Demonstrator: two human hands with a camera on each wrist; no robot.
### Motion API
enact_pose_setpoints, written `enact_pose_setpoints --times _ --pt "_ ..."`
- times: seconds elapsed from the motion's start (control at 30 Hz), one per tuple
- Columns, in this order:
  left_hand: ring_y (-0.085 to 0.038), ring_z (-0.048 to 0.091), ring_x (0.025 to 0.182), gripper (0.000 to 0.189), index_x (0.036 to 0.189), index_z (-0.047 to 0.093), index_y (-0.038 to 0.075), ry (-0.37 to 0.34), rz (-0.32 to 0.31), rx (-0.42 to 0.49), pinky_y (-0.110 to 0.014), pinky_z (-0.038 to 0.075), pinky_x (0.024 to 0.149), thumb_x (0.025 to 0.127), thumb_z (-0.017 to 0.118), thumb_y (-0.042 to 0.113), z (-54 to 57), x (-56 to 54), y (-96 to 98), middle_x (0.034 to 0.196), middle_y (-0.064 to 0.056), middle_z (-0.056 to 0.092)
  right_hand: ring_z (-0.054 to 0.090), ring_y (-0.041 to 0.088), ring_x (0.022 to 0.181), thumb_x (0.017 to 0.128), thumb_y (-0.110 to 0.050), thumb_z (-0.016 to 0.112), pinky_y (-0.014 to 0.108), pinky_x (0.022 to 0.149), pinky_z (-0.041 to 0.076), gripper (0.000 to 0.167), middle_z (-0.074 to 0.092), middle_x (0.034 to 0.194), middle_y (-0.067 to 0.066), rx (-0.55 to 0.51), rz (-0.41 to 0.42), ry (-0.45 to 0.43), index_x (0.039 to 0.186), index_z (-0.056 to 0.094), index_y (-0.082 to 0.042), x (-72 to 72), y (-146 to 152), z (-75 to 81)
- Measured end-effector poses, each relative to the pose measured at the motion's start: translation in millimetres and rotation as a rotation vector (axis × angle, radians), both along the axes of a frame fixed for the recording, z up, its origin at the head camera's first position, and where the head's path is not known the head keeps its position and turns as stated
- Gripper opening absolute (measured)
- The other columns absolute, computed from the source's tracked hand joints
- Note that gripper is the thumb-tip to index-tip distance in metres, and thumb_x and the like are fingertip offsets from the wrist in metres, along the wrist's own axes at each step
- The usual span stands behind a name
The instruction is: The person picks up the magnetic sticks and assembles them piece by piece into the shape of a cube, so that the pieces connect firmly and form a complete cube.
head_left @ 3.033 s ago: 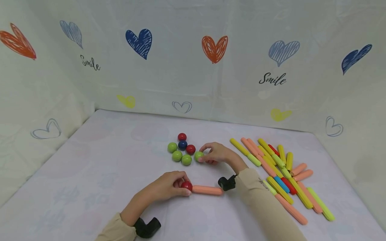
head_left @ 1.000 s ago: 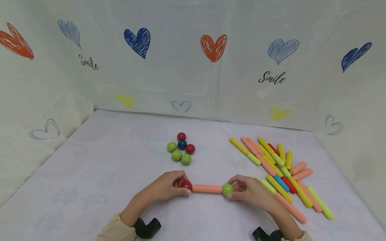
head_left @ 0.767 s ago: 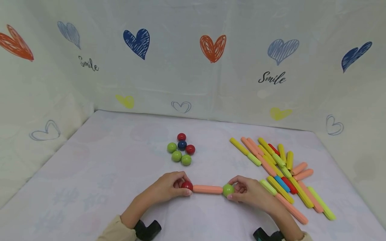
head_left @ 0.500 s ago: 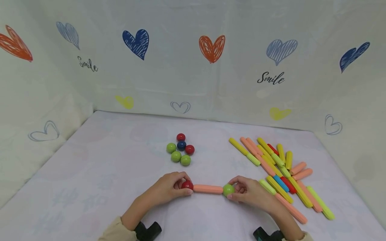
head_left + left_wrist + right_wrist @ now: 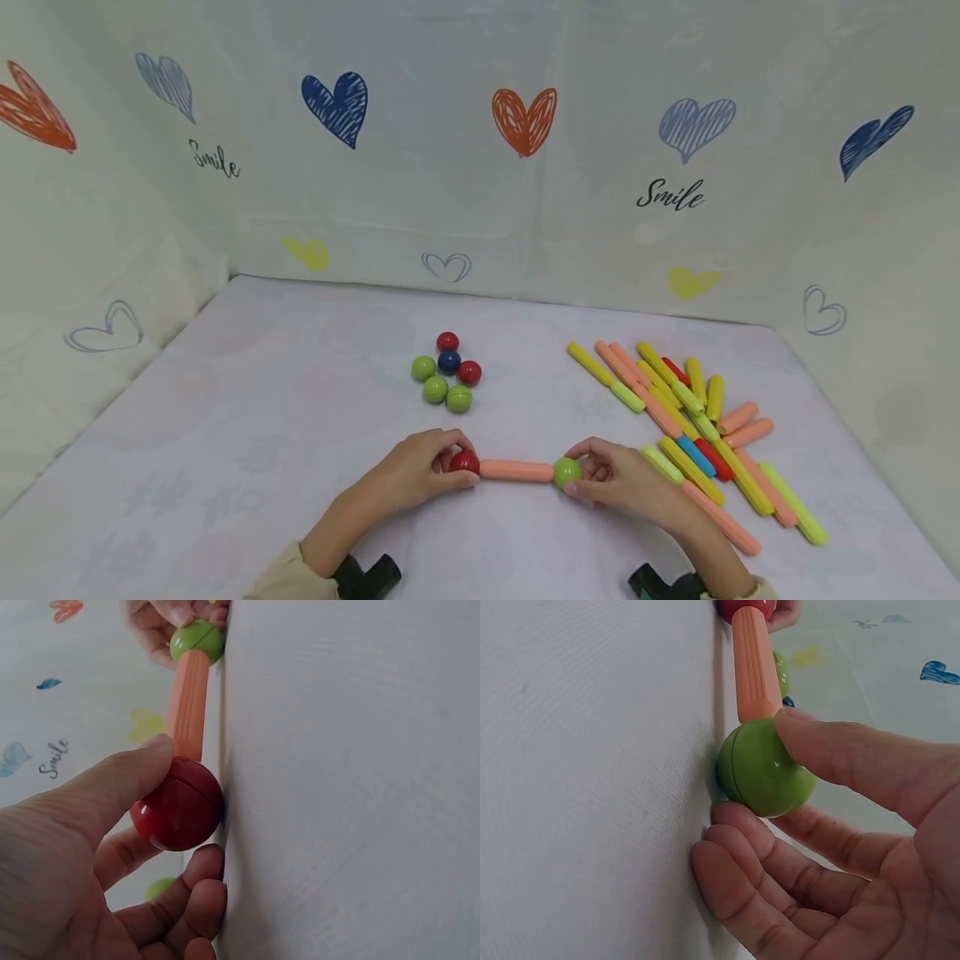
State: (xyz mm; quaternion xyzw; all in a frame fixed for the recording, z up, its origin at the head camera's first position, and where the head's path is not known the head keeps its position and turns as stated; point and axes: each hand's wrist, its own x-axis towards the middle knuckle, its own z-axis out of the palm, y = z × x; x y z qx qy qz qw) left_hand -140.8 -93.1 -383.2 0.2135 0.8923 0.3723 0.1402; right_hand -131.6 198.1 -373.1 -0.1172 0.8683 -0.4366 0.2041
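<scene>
An orange ribbed rod (image 5: 516,471) lies on the white tablecloth near the front middle, with a ball at each end. My left hand (image 5: 420,467) pinches the glossy red ball (image 5: 180,806) at its left end between thumb and fingers. At the other end my right hand (image 5: 618,475) pinches a green ball (image 5: 761,769), the thumb on top near the joint with the rod. Both wrist views show the balls right against the rod's ends, close at the cloth.
Behind the hands sits a cluster of loose balls: green ones (image 5: 435,389), red ones (image 5: 470,372) and a blue one (image 5: 449,362). On the right several coloured rods (image 5: 678,450) lie in a slanting pile beside my right forearm. A white heart-printed curtain (image 5: 450,167) borders the back.
Three seconds ago my right hand held the green ball by the cluster; it has since come down to the rod's right end with it. My left hand stays on the red ball.
</scene>
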Motion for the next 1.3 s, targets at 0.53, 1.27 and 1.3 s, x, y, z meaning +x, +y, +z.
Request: enact_pose_setpoints --times 0.53,1.27,1.3 --pt "-0.011 0.044 0.073 0.034 0.107 0.063 0.017 0.036 0.024 -0.069 -0.024 0.035 0.060 0.081 0.070 0.038 1.3 2.7 4.6 0.074 0.005 0.048 0.051 0.010 0.065 0.083 -0.027 0.069 0.021 0.056 0.044 0.040 0.055 0.080 0.003 0.016 0.014 0.045 0.113 0.058 -0.003 1.1 5.6 1.7" --pt "-0.009 0.044 0.068 0.029 0.103 0.063 0.020 0.022 -0.003 -0.010 -0.022 0.036 0.057 0.081 0.069 0.039 -5.6 -1.7 -1.0 0.071 0.006 0.049 0.057 0.021 0.092 0.086 -0.033 0.065 0.028 0.069 0.048 0.046 0.063 0.102 0.009 0.346 -0.306 0.193 0.119 0.057 -0.002 -1.5 82.5 28.7" --pt "-0.009 0.044 0.067 0.029 0.102 0.063 0.020 0.025 -0.004 -0.010 -0.022 0.036 0.057 0.081 0.069 0.039 -5.8 -1.7 -0.9 0.071 0.006 0.049 0.057 0.021 0.091 0.086 -0.032 0.065 0.028 0.068 0.048 0.045 0.064 0.101 0.009 0.361 -0.308 0.184 0.119 0.057 -0.002 -2.0 85.8 28.1"
